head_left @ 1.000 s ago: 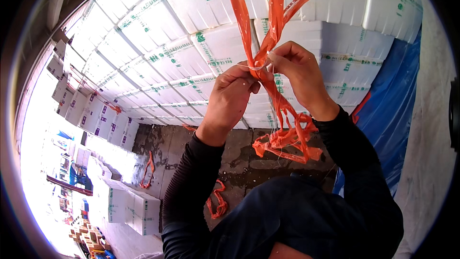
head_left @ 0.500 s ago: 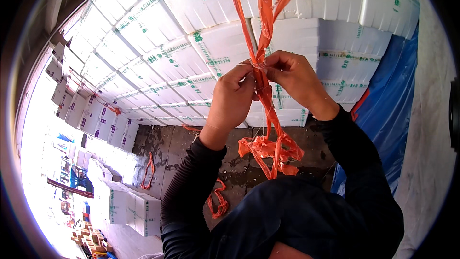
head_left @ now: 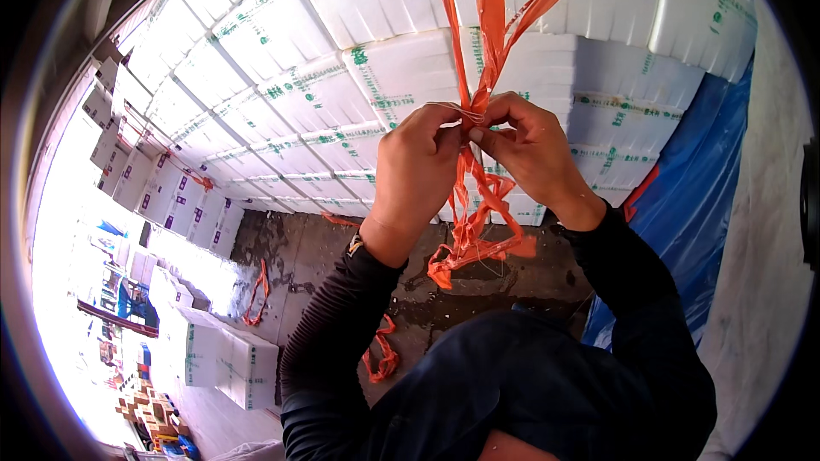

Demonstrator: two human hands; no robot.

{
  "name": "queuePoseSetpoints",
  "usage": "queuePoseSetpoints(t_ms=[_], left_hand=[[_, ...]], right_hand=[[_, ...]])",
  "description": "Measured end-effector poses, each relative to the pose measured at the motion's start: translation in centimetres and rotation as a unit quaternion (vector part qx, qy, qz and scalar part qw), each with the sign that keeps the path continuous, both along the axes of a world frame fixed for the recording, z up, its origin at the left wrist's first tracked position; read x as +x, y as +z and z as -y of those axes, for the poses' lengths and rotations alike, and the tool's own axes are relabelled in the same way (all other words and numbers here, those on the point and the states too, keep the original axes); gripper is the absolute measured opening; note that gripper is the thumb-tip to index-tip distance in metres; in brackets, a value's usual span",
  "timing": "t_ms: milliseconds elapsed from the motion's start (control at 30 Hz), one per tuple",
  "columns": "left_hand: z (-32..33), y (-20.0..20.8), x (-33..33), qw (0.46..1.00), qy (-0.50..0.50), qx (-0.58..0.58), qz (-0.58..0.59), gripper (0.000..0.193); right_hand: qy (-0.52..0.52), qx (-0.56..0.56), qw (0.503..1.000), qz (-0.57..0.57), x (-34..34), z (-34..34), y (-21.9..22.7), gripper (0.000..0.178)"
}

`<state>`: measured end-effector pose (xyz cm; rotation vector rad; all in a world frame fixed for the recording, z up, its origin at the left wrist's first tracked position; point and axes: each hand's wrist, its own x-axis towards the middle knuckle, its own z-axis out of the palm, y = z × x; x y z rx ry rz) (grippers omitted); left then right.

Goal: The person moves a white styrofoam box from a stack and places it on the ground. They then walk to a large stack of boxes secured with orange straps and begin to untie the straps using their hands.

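Both hands — the left hand (head_left: 416, 172) and the right hand (head_left: 528, 154) — pinch the orange plastic strips (head_left: 480, 51) at their crossing, before the stacked white foam boxes (head_left: 342, 77). A sound knot probably needs even tension — loose tails (head_left: 474, 243) kept below.

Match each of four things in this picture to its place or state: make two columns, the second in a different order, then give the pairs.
Column one:
1. orange straps
2. white boxes
3. blue sheet
4. strap scrap

Column two:
A. lying on the wet floor
B. pinched between left hand and right hand
C. stacked in a wall
D. hanging right of the stack

Pairs: 1-B, 2-C, 3-D, 4-A
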<state>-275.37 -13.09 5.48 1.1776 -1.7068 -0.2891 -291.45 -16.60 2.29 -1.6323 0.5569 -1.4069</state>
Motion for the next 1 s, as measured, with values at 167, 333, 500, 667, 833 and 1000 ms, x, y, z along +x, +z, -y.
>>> queuePoseSetpoints(t_ms=[167,333,500,667,833,1000], left_hand=[[-0.1,0.4,0.2,0.993,0.006,-0.06,0.103,0.015],[-0.2,0.4,-0.2,0.987,-0.002,-0.09,0.134,0.002],[0.0,0.9,-0.2,0.979,-0.038,-0.16,0.116,0.013],[-0.5,1.1,-0.4,0.965,-0.046,-0.24,0.09,0.023],[-0.7,0.7,0.1,0.976,-0.064,-0.205,0.041,0.021],[0.1,-0.1,0.7,0.926,-0.261,-0.027,-0.273,0.004]], right_hand=[[0.048,0.058,0.997,0.024,-0.3,-0.3,0.2,0.007],[0.073,0.071,0.993,0.064,-0.9,0.5,-0.6,0.005],[0.055,0.106,0.989,0.092,-1.1,0.0,0.2,0.005],[0.036,0.093,0.991,0.091,-1.7,0.3,0.6,0.005],[0.015,0.106,0.991,0.081,-3.2,1.4,0.6,0.005],[0.065,0.113,0.987,0.089,-2.3,1.2,0.5,0.009]])
